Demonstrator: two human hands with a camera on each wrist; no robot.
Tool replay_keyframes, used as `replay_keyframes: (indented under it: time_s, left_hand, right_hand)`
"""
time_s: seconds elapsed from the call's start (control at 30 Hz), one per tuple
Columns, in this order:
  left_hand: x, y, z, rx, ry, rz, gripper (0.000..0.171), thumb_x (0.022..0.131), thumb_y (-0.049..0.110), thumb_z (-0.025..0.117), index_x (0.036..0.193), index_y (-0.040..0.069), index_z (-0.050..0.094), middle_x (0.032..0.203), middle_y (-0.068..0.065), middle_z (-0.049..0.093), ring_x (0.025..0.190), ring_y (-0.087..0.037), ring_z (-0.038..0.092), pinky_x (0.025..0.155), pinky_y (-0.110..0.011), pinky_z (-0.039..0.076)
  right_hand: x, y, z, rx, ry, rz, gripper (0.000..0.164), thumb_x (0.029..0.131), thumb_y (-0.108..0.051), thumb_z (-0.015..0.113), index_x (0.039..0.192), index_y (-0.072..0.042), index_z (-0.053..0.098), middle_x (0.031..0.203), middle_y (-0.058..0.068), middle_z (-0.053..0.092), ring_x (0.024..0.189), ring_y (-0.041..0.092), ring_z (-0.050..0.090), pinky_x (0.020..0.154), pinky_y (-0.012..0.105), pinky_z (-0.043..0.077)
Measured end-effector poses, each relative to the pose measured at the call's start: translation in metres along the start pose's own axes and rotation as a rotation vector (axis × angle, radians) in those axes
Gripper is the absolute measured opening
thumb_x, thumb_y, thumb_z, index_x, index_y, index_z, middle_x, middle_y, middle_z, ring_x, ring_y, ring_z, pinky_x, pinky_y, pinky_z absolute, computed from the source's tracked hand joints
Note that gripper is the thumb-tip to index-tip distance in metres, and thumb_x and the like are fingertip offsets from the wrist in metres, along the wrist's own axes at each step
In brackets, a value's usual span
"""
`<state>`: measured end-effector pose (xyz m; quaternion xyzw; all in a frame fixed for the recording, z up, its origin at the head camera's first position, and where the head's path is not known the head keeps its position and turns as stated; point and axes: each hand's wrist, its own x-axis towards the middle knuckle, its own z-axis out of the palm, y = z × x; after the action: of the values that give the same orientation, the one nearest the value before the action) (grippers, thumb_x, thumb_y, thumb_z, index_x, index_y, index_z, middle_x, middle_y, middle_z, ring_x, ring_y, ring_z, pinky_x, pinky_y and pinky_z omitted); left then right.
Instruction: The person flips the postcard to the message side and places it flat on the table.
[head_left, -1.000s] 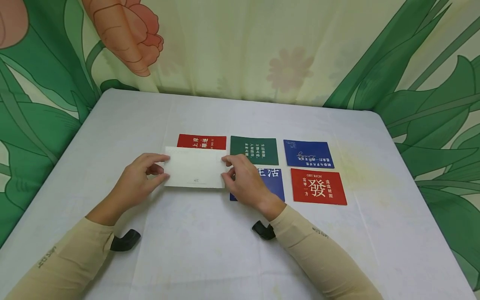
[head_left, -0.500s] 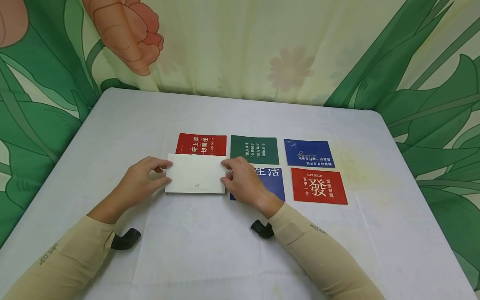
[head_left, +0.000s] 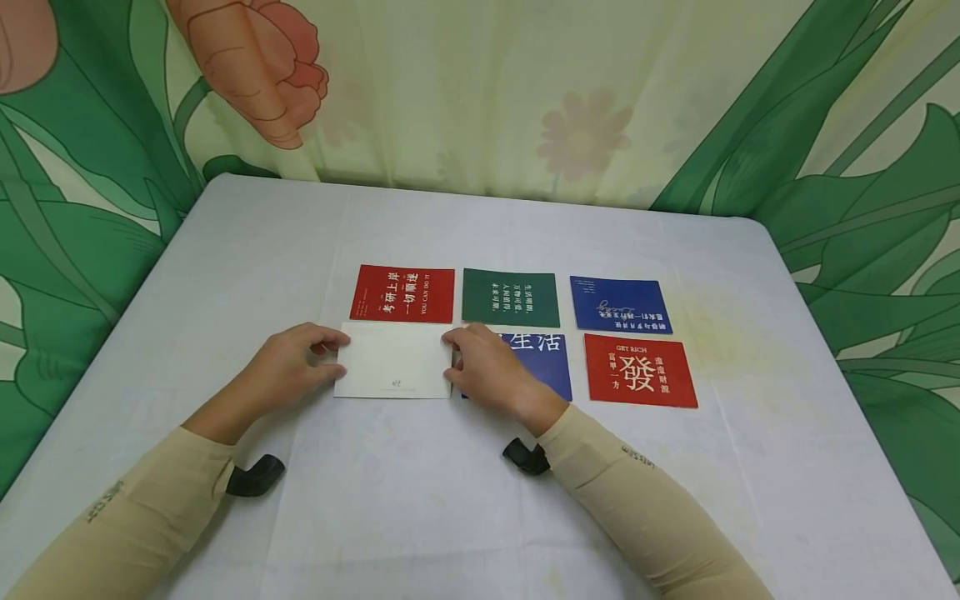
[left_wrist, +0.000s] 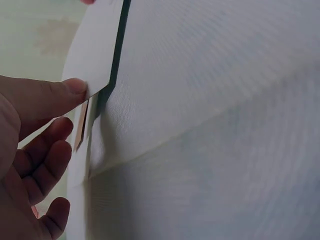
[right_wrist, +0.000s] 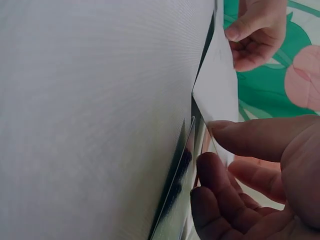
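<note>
At ends of white card (head_left: 393, 363): both hands (head_left: 281, 371) (head_left: 497, 368) pinching.

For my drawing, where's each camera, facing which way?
Head: on the head, looking forward and down at the white card; shows left hand, right hand, sleeves.
Left wrist: on that wrist, facing the card's edge; shows mostly left hand.
Right wrist: on that wrist, facing the card; shows both hands.
Wrist views share the card.

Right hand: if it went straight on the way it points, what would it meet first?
The white rectangular paper card the right hand pinches; past it, probably the leftmost red rectangular paper card, though height is unclear.
</note>
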<state>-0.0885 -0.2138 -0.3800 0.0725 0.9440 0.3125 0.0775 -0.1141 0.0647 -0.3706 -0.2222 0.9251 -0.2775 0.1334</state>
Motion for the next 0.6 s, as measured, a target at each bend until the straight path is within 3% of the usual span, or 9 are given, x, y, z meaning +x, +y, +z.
replay_keyframes:
  time_s: [0.27,0.6]
  left_hand:
    - [0.001,0.0003,-0.0005,0.005,-0.048,-0.013,0.041,0.086,0.006,0.076,0.125,-0.003,0.063,0.114,-0.018,0.061,0.105,-0.035,0.054,0.094,-0.052,0.047]
    - [0.0038,-0.0011,0.0021,0.023,-0.073,-0.033,0.044,0.086,0.007,0.077,0.127,-0.003,0.062,0.117,-0.019,0.061,0.106,-0.035,0.055,0.095,-0.052,0.047]
  right_hand:
    - [0.0,-0.0002,0.0014,-0.049,-0.015,-0.014,0.046,0.091,-0.009,0.071,0.135,0.001,0.06,0.114,0.013,0.059,0.102,0.022,0.052,0.079,0.029,0.048]
    - [0.0022,-0.0005,0.0027,-0.071,-0.029,-0.023,0.045,0.09,-0.006,0.069,0.133,0.002,0.06,0.117,0.014,0.06,0.107,0.024,0.053,0.089,0.034,0.048]
